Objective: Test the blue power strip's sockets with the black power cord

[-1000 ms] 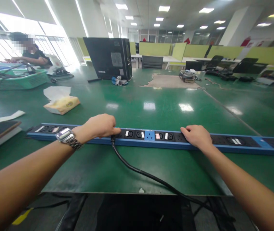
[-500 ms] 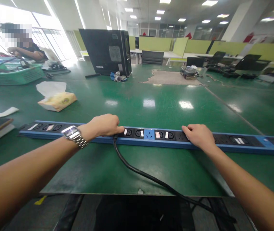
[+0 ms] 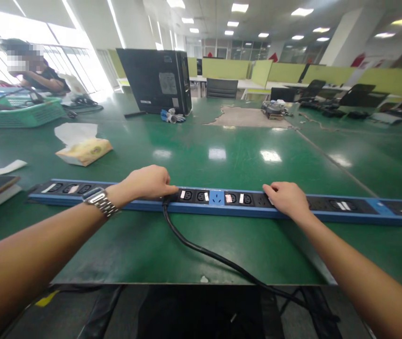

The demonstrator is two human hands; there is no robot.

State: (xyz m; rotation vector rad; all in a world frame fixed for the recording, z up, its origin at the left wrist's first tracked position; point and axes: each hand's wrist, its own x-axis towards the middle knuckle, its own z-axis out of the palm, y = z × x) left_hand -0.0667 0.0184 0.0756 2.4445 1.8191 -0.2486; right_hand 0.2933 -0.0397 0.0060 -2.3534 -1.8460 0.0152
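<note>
Surface: green table (image 3: 222, 155) is filling an open office, glare patches showing on it.
Far left: a seated person (image 3: 40, 77) is working beside a green basket (image 3: 17, 113); tissue pack (image 3: 83, 150) is lying nearer.
Left hand (image 3: 148, 182): wearing a metal watch (image 3: 98, 201), fingers curled narrow, pinching the black plug where the black cable (image 3: 201, 249) is entering the strip.
Power strip (image 3: 222, 200): lying flat across the near table, long, blue-edged.
Right hand (image 3: 287, 198): resting palm-down on the strip, fingers loosely spread, gripping nothing.
</note>
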